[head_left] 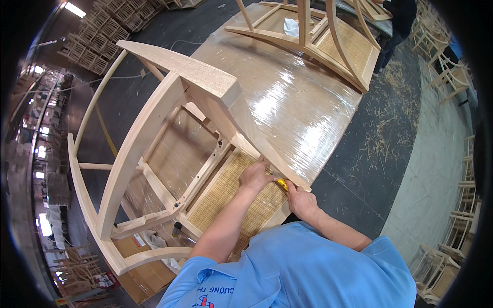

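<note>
A wooden chair frame (pixel 146 115) lies tipped on the plastic-wrapped table in front of me. Its woven cane panel (pixel 218 192) is set inside a pale wooden surround. My right hand (pixel 302 201) is closed around a small yellow utility knife (pixel 282 184), at the panel's edge beside the long wooden rail (pixel 272 154). Just left of the knife, my left hand (pixel 254 177) rests over the cane with its fingers curled against that rail. Whatever its fingertips pinch there is hidden. The knife's blade cannot be made out.
Farther along the wrapped table (pixel 267 97) lies a second chair frame (pixel 313 43) with a cane panel. A small dark bottle (pixel 176 229) stands by the near chair, above a cardboard box (pixel 149 280). Shavings (pixel 393 115) litter the floor; a person (pixel 398 25) stands beyond.
</note>
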### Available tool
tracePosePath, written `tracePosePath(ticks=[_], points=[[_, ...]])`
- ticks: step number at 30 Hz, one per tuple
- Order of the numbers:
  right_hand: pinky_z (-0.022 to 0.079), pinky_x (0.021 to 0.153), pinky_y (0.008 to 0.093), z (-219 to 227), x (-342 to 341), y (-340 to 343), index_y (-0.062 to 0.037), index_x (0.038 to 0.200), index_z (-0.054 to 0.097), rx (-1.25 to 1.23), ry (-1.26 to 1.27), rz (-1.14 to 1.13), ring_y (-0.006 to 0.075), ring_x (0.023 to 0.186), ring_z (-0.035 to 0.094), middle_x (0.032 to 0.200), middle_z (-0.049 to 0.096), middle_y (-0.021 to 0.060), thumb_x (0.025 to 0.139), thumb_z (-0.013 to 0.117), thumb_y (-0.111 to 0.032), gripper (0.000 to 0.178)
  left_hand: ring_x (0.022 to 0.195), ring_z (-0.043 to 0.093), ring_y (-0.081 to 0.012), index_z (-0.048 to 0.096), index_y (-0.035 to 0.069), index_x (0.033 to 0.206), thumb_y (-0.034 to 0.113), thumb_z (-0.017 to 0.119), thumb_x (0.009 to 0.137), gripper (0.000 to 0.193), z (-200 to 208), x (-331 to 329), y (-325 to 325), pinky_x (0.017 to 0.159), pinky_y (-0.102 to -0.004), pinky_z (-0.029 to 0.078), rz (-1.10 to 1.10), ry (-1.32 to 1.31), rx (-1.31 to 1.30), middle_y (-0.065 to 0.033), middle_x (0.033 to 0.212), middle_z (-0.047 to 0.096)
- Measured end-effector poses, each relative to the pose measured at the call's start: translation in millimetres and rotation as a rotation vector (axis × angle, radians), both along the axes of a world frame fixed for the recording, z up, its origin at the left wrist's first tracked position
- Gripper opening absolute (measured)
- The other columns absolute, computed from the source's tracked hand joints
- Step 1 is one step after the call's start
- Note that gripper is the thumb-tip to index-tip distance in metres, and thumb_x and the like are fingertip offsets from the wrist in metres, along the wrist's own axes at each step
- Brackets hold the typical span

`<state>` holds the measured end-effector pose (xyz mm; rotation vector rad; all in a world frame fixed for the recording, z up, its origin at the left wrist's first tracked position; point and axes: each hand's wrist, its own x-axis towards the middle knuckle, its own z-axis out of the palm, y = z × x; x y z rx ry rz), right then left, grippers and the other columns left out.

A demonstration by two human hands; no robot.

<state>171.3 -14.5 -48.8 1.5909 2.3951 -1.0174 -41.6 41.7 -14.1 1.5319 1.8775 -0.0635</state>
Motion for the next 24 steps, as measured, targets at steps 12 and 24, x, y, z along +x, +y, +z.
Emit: tracePosePath(ticks=[12, 24], points=[[0.061, 0.075, 0.0547, 1.8, 0.6, -1.4, -0.0118, 0.156, 0.042, 0.006, -0.011, 0.007, 0.0446, 0.086, 0.074, 0.105, 0.070, 0.0280, 0.107, 0.053, -0.026, 0.053, 0.129, 0.066, -0.0311, 0.066, 0.018, 0.143, 0.034, 0.090, 0.078, 0.071, -1.6, -2.9, -2.8, 0.104, -0.0451, 0.055, -0.013, -0.058, 0.016, 0.0010, 0.165, 0.048], [0.057, 0.081, 0.0539, 4.9, 78.5, -29.1, -0.0121, 0.160, 0.037, 0.008, 0.184, -0.012, 0.0438, 0.091, 0.069, 0.108, 0.067, 0.0221, 0.106, 0.054, -0.024, 0.058, 0.122, 0.069, -0.0345, 0.066, 0.022, 0.145, 0.029, 0.072, 0.094, 0.051, -20.6, -18.0, -25.8, 0.100, -0.0457, 0.057, -0.175, -0.026, 0.123, -0.0088, 0.169, 0.042]])
